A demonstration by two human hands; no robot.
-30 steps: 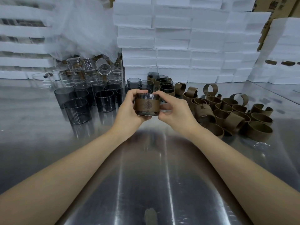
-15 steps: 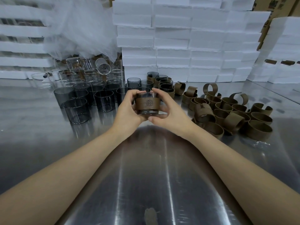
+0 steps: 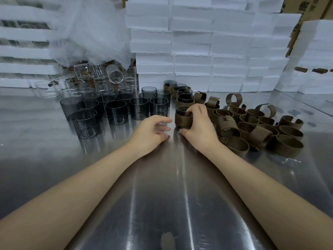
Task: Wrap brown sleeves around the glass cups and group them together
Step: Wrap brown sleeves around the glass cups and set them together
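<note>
Here, the right hand [image 3: 200,129] grips a sleeved glass cup [image 3: 182,120] low at the steel counter [image 3: 162,195], nearest in the row of sleeved cups [image 3: 184,98], while the left hand [image 3: 151,130] is loosely open and empty; a hasty set-down could knock glass against its neighbours

Steel table [image 3: 54,159] bears grey glass cups [image 3: 116,112] and curled brown sleeves [image 3: 290,146].

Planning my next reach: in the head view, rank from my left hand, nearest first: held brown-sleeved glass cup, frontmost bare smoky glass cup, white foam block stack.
1. Held brown-sleeved glass cup, just right.
2. Frontmost bare smoky glass cup, left.
3. White foam block stack, behind.
</note>
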